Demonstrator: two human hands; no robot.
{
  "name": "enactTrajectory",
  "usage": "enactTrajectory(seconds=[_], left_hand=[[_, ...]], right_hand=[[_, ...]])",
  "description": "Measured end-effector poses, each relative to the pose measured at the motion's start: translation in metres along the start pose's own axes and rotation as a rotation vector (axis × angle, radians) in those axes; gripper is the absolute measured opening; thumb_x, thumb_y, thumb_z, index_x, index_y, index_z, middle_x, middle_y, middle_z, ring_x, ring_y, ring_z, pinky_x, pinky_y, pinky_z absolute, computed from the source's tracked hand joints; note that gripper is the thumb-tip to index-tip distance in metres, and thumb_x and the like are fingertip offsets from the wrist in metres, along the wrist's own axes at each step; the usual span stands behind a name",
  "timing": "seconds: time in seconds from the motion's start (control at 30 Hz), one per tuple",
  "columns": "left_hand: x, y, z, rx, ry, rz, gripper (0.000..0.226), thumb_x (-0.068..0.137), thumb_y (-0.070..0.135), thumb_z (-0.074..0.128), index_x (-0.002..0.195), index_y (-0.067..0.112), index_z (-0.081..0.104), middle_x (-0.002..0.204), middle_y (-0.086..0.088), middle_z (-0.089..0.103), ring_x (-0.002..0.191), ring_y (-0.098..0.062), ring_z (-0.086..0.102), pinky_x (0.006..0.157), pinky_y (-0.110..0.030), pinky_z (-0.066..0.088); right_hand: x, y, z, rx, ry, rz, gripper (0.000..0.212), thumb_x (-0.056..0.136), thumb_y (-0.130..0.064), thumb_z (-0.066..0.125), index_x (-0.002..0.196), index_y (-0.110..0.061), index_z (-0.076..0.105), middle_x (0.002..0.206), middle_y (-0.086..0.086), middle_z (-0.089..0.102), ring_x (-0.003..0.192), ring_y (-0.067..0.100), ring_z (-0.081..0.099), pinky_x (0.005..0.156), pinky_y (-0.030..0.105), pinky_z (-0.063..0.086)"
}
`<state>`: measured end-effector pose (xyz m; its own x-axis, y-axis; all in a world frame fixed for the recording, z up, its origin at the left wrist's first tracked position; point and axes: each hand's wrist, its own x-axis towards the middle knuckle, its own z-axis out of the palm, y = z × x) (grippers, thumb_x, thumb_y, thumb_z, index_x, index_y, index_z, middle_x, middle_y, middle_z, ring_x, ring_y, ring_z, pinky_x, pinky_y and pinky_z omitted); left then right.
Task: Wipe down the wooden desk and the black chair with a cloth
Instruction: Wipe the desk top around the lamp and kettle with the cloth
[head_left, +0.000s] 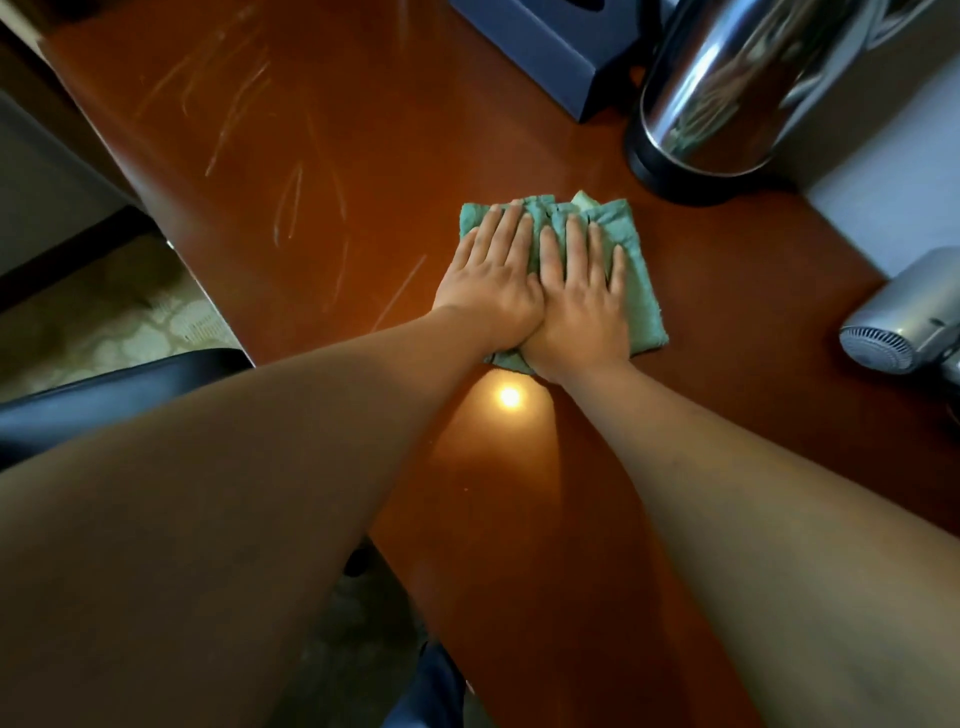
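1. Your wooden desk is the job in hand: you are mid-wipe near its middle; pale streaks show toward the far left and the bare stretch nearest you reflects a lamp, so I cannot judge which parts are already clean
2. The black chair sits at the desk's left edge, apart from the cloth; I judge that half of the task not yet begun
3. A steel kettle, a dark blue box and a silver hair dryer stand along the right; the surface beneath them is likely unwiped
4. The green cloth lies folded flat on the desk, just short of the kettle
5. Your left hand and right hand lie side by side, touching, fingers straight, pressing the cloth down and gripping nothing
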<state>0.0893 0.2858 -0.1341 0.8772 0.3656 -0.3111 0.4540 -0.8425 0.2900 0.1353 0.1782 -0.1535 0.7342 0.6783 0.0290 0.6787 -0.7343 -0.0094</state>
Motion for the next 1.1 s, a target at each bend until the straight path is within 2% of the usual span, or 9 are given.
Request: enactTrajectory(seconds=[0.07, 0.17, 0.23, 0.33, 0.43, 0.6, 0.67, 0.8, 1.1], left_hand=[[-0.013, 0.001, 0.003, 0.0, -0.003, -0.021, 0.065, 0.105, 0.038, 0.013, 0.162, 0.014, -0.007, 0.169, -0.002, -0.017, 0.154, -0.017, -0.021, 0.123, -0.035, -0.014], [-0.054, 0.002, 0.018, -0.009, 0.001, -0.049, 0.065, 0.105, 0.038, 0.013, 0.161, 0.013, -0.008, 0.168, -0.003, -0.018, 0.153, -0.017, -0.022, 0.123, -0.036, -0.014], [-0.096, 0.005, 0.031, -0.01, 0.002, -0.074, 0.065, 0.105, 0.038, 0.013, 0.161, 0.013, -0.009, 0.168, -0.004, -0.018, 0.153, -0.018, -0.022, 0.125, -0.037, -0.013], [-0.158, 0.012, 0.054, -0.022, 0.004, -0.115, 0.065, 0.105, 0.038, 0.012, 0.16, 0.013, -0.011, 0.168, -0.004, -0.02, 0.153, -0.018, -0.023, 0.125, -0.038, -0.012], [-0.23, 0.024, 0.079, -0.005, -0.001, -0.141, 0.065, 0.105, 0.039, 0.01, 0.159, 0.012, -0.013, 0.167, -0.006, -0.021, 0.153, -0.02, -0.024, 0.126, -0.041, -0.01], [-0.319, 0.044, 0.112, 0.044, -0.011, -0.223, 0.073, 0.093, 0.043, -0.011, 0.157, 0.01, -0.018, 0.166, -0.009, -0.025, 0.151, -0.023, -0.028, 0.126, -0.042, -0.01], [-0.328, 0.046, 0.119, 0.024, 0.009, -0.253, 0.075, 0.09, 0.043, -0.015, 0.157, 0.011, -0.019, 0.165, -0.008, -0.026, 0.151, -0.022, -0.028, 0.126, -0.041, -0.011], [-0.316, 0.038, 0.119, -0.045, 0.057, -0.27, 0.065, 0.099, 0.039, -0.001, 0.156, 0.013, -0.02, 0.166, -0.007, -0.025, 0.151, -0.021, -0.028, 0.126, -0.04, -0.012], [-0.229, -0.044, 0.073, -0.131, 0.155, -0.276, 0.067, 0.103, 0.037, 0.016, 0.161, 0.015, -0.009, 0.168, -0.003, -0.018, 0.153, -0.017, -0.022, 0.126, -0.039, -0.01]], right_hand=[[-0.011, -0.003, -0.001, 0.035, 0.006, 0.005, 0.101, 0.077, -0.073, 0.019, 0.157, -0.012, 0.025, 0.165, 0.017, 0.019, 0.153, 0.035, 0.017, 0.122, 0.056, 0.015], [-0.049, -0.01, 0.004, 0.014, 0.013, -0.027, 0.092, 0.085, -0.069, 0.034, 0.158, -0.014, 0.023, 0.166, 0.017, 0.018, 0.153, 0.035, 0.016, 0.122, 0.056, 0.016], [-0.086, -0.016, 0.004, 0.011, -0.005, -0.062, 0.094, 0.086, -0.07, 0.044, 0.159, -0.014, 0.021, 0.166, 0.017, 0.016, 0.154, 0.035, 0.014, 0.122, 0.056, 0.015], [-0.146, -0.024, 0.001, 0.009, -0.04, -0.12, 0.1, 0.084, -0.073, 0.047, 0.16, -0.014, 0.018, 0.167, 0.017, 0.011, 0.154, 0.035, 0.01, 0.123, 0.056, 0.012], [-0.217, -0.03, -0.006, 0.032, -0.082, -0.166, 0.096, 0.09, -0.067, 0.046, 0.161, -0.013, 0.012, 0.168, 0.018, 0.004, 0.155, 0.036, 0.003, 0.122, 0.057, 0.01], [-0.301, -0.033, -0.013, 0.002, -0.199, -0.279, 0.098, 0.091, -0.066, 0.043, 0.161, -0.01, 0.003, 0.167, 0.021, -0.004, 0.154, 0.039, -0.004, 0.122, 0.06, 0.006], [-0.303, -0.032, -0.015, -0.033, -0.216, -0.328, 0.092, 0.093, -0.061, 0.04, 0.161, -0.009, 0.004, 0.166, 0.024, -0.002, 0.154, 0.041, -0.003, 0.121, 0.061, 0.005], [-0.278, -0.032, -0.011, -0.08, -0.218, -0.456, 0.086, 0.098, -0.053, 0.035, 0.16, -0.005, 0.001, 0.165, 0.026, -0.008, 0.153, 0.04, -0.011, 0.124, 0.055, 0.004], [-0.164, -0.085, -0.005, -0.066, -0.171, -0.461, 0.078, 0.1, -0.046, 0.024, 0.159, -0.004, -0.005, 0.166, 0.022, -0.013, 0.154, 0.037, -0.013, 0.125, 0.052, 0.004]])
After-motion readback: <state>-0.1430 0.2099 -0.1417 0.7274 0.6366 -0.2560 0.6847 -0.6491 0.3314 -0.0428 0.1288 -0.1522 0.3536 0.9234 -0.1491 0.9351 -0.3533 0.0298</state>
